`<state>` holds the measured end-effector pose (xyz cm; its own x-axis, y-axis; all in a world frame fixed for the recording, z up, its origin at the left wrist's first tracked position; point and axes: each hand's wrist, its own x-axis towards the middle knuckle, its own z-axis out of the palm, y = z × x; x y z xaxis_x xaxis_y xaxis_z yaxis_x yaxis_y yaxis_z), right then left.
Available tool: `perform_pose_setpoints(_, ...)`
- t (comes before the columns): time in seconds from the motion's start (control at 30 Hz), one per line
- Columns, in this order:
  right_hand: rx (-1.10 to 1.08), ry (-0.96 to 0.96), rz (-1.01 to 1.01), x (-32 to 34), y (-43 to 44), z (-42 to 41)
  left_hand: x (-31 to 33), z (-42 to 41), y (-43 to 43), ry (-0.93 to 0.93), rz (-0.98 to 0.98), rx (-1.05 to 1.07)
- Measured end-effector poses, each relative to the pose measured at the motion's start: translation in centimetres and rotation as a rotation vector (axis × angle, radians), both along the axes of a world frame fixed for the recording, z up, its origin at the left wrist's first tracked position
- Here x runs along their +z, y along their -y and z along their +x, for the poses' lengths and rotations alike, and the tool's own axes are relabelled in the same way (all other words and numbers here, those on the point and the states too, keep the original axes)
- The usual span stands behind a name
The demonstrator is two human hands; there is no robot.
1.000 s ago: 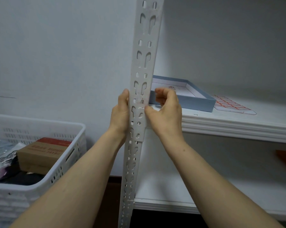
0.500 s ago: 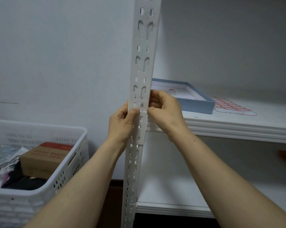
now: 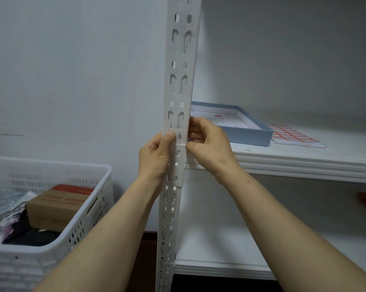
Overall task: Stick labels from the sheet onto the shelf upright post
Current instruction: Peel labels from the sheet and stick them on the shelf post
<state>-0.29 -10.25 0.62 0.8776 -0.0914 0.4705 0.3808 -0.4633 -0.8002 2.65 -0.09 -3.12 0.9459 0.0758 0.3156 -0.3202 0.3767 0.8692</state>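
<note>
Since sticking wants a steady surface, the left hand (image 3: 154,154) grips the upright post (image 3: 179,55), thumb on its face, while the right hand's (image 3: 209,148) curled fingers (image 3: 199,128) pinch its edge.

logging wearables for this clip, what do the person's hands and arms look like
Both the left hand and right hand are bare: no gloves, rings, watch or bracelets. The forearms are bare too, with no sleeves in view. A small mole marks the right forearm.
</note>
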Motion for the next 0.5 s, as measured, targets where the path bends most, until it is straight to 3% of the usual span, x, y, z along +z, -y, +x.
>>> perform_pose_setpoints(0.5,0.033,0.017,-0.026,-0.1,0.2,-0.5,0.6,-0.4,0.6,-0.048,0.109,0.119)
